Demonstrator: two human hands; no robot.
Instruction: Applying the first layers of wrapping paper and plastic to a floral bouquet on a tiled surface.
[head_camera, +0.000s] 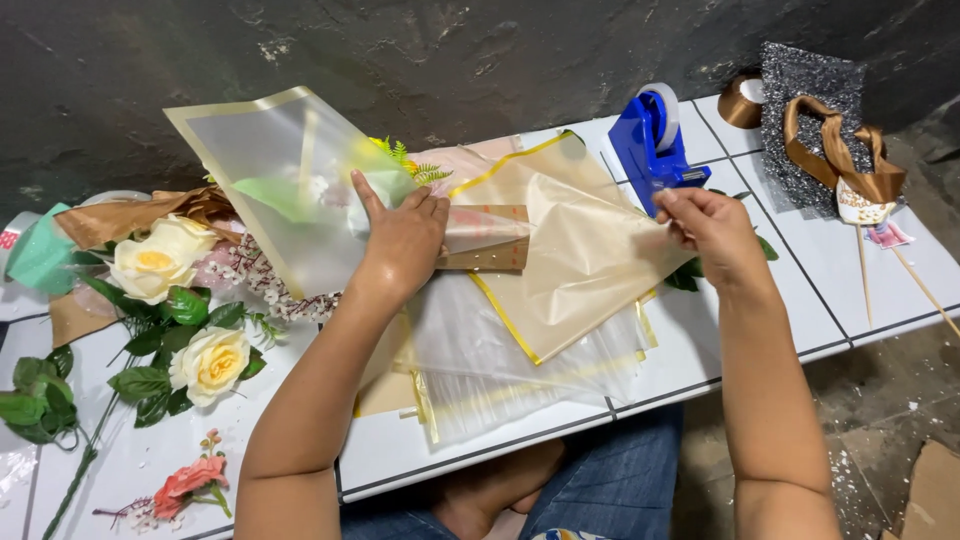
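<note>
Left hand (400, 245) flat on frosted wrap (290, 190) — right hand (705, 228) pinches beige sheet (585, 250) edge beside tape dispenser (652, 145).

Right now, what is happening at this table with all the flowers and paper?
A person sits at a white table and wraps flowers. The left hand presses down on translucent wrapping sheets gathered around some greenery. The right hand pinches the edge of a beige sheet with a gold border. A blue tape dispenser stands just behind the right hand. Cream roses lie to the left, brown ribbon to the right.
</note>
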